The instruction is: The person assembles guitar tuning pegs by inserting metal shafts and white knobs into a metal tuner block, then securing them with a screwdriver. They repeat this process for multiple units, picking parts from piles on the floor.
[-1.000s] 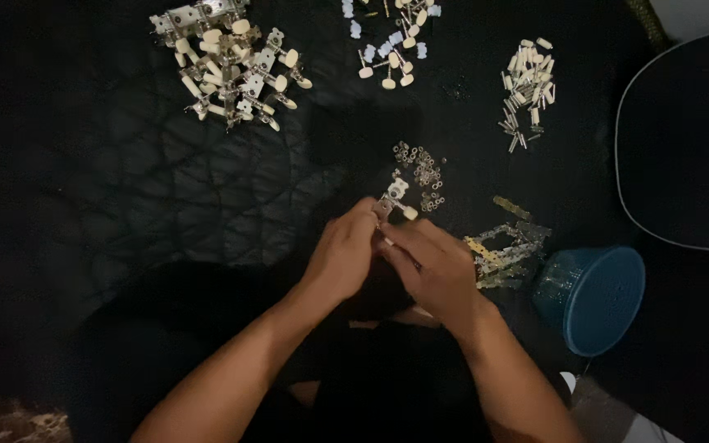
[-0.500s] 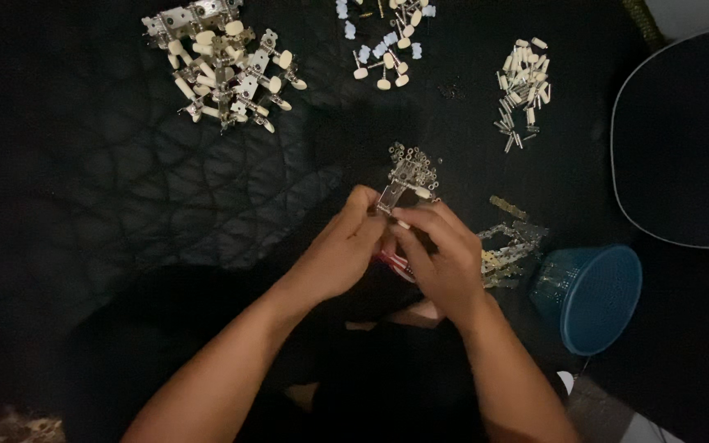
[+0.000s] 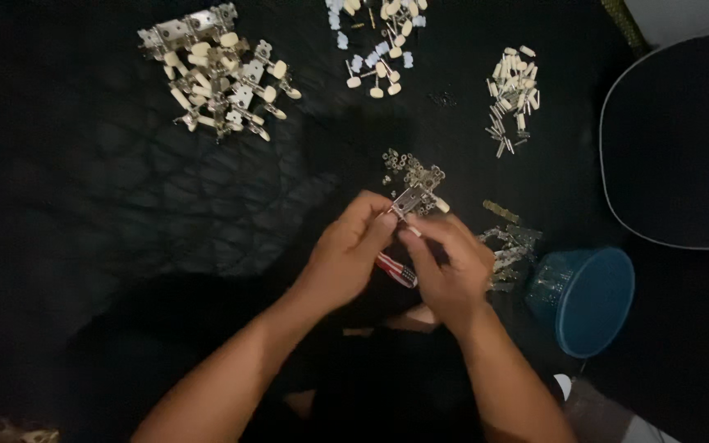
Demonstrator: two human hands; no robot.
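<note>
My left hand (image 3: 345, 253) and my right hand (image 3: 448, 267) meet over a dark quilted cloth (image 3: 125, 197). Between their fingertips they pinch a small metal tuning-machine plate with a cream knob (image 3: 414, 199). A red-handled tool (image 3: 395, 269) pokes out below, between the two hands, under the right palm; which hand holds it I cannot tell. Just beyond the fingertips lies a small heap of tiny metal washers and gears (image 3: 408, 166).
A pile of assembled metal tuners with cream knobs (image 3: 215, 74) lies at far left. Loose cream knobs and pale parts (image 3: 379, 41) lie at far centre, pegs and screws (image 3: 512, 94) at right. Metal plates (image 3: 506, 242) sit beside a blue bowl (image 3: 588, 299). A dark guitar body (image 3: 683, 139) is at right.
Both hands have stayed together on the small part, turning it slightly. The view has shifted a little, so the piles sit lower in the picture.
</note>
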